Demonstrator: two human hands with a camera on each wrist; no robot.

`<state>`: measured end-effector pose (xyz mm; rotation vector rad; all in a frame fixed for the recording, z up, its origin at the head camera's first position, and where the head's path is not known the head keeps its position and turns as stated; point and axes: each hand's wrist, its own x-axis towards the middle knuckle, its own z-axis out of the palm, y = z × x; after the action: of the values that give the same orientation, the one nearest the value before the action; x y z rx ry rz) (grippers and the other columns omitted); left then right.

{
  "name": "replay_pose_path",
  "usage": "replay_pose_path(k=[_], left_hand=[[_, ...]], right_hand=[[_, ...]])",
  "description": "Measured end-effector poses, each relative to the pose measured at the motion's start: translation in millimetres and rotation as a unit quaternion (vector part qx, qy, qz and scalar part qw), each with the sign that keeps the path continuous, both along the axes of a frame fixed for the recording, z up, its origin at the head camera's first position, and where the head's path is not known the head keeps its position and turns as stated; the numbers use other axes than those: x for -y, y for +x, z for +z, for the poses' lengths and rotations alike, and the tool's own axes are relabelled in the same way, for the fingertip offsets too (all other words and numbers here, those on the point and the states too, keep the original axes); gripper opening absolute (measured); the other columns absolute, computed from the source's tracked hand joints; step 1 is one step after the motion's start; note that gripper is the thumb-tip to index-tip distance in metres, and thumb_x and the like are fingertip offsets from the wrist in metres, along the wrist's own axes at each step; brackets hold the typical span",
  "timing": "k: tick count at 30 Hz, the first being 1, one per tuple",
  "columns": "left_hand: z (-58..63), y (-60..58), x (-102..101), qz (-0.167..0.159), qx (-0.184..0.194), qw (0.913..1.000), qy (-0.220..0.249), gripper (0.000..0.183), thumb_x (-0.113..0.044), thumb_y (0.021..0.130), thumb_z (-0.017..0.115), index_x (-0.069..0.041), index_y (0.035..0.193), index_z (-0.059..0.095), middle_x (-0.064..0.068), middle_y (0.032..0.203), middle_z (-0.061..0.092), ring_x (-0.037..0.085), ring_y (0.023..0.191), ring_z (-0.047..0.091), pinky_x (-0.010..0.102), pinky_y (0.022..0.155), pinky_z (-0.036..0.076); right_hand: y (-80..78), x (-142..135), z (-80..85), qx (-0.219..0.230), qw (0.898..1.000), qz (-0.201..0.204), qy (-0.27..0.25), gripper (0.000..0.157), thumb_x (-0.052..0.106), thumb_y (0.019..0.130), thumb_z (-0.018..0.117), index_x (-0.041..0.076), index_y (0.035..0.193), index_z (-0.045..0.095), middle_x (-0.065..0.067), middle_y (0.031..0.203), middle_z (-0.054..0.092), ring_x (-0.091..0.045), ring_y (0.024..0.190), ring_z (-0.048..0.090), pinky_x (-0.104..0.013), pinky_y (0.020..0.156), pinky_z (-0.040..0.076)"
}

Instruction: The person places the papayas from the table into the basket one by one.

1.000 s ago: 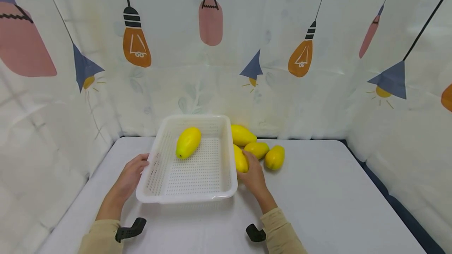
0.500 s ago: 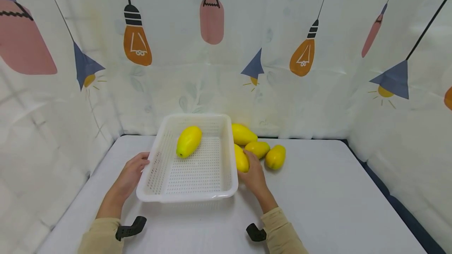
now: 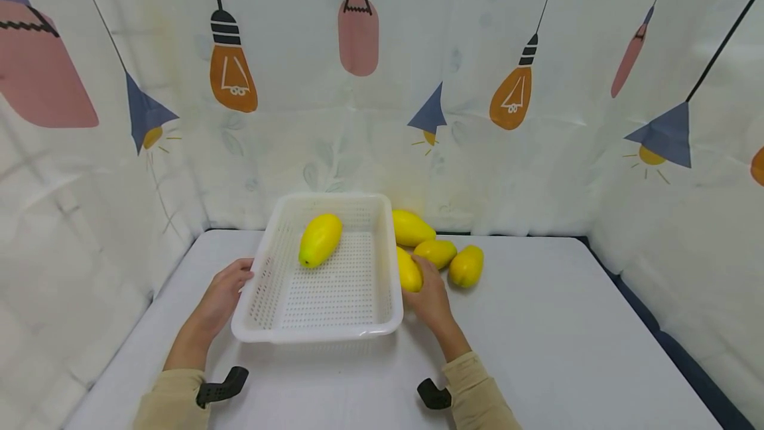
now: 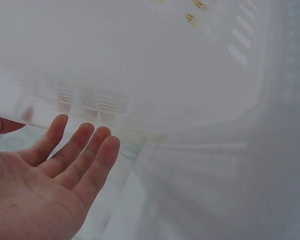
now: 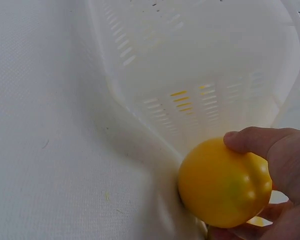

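A white perforated plastic basket [image 3: 316, 335] sits on the table, with one yellow papaya [image 3: 320, 240] lying inside it. My left hand [image 3: 219, 297] is at the basket's left rim; in the left wrist view the thumb reaches over the rim and the slightly bent fingers [image 4: 95, 145] lie beneath it, along the outer wall. Close against the basket's right side, my right hand [image 3: 431, 297] grips another yellow papaya [image 5: 222, 185]. The thumb presses on that fruit's top and the fingers curl round its far side, partly hidden.
Behind the right hand lie more papayas: one at the back [image 3: 412, 227], one in the middle [image 3: 436, 253] and one at the right [image 3: 466, 266]. A patterned curtain [image 3: 382, 151] closes off the back and both sides. White cloth covers the table [image 3: 567, 337].
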<state>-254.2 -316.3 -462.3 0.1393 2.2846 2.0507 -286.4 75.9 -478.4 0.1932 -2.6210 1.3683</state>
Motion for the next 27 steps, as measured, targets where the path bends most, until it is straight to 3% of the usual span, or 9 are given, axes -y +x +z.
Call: replay_pose_path(k=[13, 27], left_hand=[[-1.2, -0.7, 1.2, -0.017, -0.013, 0.9993, 0.03, 0.034, -0.021, 0.104, 0.038, -0.002, 0.131, 0.044, -0.011, 0.111, 0.062, 0.004, 0.098, 0.06, 0.022, 0.081, 0.05], [-0.3, 1.0, 1.9, -0.023, -0.01, 0.9994, 0.023, 0.037, -0.024, 0.105, 0.037, -0.001, 0.133, 0.042, -0.011, 0.114, 0.06, 0.004, 0.102, 0.059, 0.02, 0.083, 0.048]], right_hand=[[4.6, -0.1, -2.7, -0.026, 1.0, -0.003, -0.008, 0.071, 0.024, 0.076, 0.08, 0.006, 0.137, 0.048, -0.015, 0.141, 0.05, -0.034, 0.131, 0.045, -0.053, 0.109, 0.035], [9.7, 2.5, 1.0, 0.004, 1.0, -0.02, -0.013, 0.071, 0.027, 0.079, 0.078, 0.012, 0.14, 0.046, -0.011, 0.144, 0.047, -0.031, 0.132, 0.044, -0.052, 0.109, 0.035]])
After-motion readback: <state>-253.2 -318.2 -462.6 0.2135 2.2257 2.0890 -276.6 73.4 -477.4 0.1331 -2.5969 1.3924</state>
